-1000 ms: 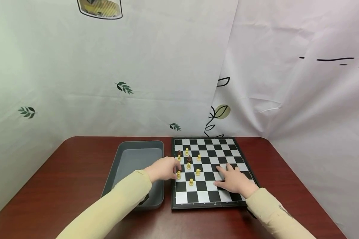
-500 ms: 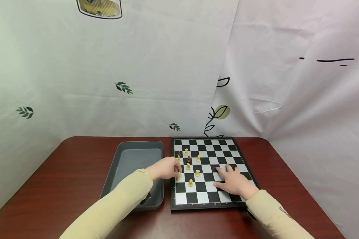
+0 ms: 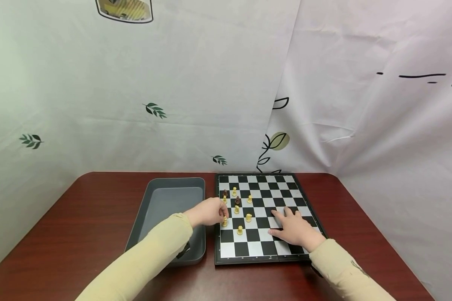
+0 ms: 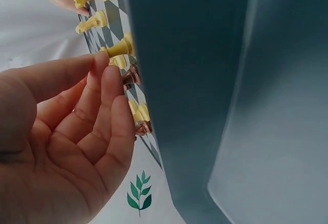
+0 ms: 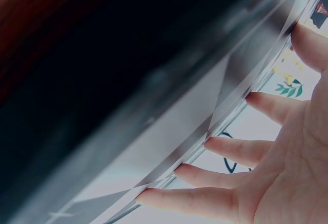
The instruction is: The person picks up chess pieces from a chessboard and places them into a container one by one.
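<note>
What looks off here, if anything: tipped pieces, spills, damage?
Nothing stands out. The yellow pieces and brown pieces in view look upright on the chessboard, the gray tray sits beside it, and no spill or breakage shows. The left sleeve hides part of the tray.

"Head view's light?"
"Bright, soft; the white fabric backdrop (image 3: 196,75) greenish past the left edge of the glossy red-brown table (image 3: 98,209), pinkish past its right. Pale sheen toward its near edge."
"Wrist views?"
"Dimmer: the grey rectangular tray (image 4: 189,80) soft, the black-framed checkered board (image 5: 169,116) blurred along its frame."
</note>
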The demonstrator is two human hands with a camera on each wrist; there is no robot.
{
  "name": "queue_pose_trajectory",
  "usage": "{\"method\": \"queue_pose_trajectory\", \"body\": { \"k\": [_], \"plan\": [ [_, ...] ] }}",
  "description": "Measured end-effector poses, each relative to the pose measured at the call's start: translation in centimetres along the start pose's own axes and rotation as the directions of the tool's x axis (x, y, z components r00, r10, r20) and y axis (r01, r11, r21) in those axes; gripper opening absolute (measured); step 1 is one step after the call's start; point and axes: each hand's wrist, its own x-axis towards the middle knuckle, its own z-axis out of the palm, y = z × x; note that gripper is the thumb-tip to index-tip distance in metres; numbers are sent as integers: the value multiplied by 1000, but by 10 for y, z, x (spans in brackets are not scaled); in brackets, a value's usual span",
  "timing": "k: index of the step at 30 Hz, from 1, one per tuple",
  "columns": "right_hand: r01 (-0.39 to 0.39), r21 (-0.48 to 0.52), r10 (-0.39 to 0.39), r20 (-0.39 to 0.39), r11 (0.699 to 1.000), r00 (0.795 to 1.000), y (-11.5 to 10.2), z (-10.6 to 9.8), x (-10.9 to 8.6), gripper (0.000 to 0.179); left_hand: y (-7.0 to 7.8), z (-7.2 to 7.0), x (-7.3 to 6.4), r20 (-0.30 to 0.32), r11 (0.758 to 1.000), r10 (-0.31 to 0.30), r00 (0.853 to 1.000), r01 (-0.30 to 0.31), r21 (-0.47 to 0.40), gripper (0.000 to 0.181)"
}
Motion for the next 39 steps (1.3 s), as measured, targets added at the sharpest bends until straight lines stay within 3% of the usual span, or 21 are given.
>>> {"method": "queue_pose_trajectory", "body": {
  "k": [16, 30, 39],
  "plan": [
    [-18, 0, 18, 13, 1000, 1000, -2, 1, 0, 68, -2, 1, 0, -21, 1000, 20, 1000, -20, -12, 12],
    [-8, -6, 8, 14, 1000, 1000, -3, -1, 0, 67, -13, -23, -12, -61, 996, 16, 998, -21, -82, 11],
    [-11, -3, 11, 13, 1000, 1000, -1, 0, 0, 67, -30, -39, -23, -96, 992, -42, 994, 30, -122, 9]
  ]
}}
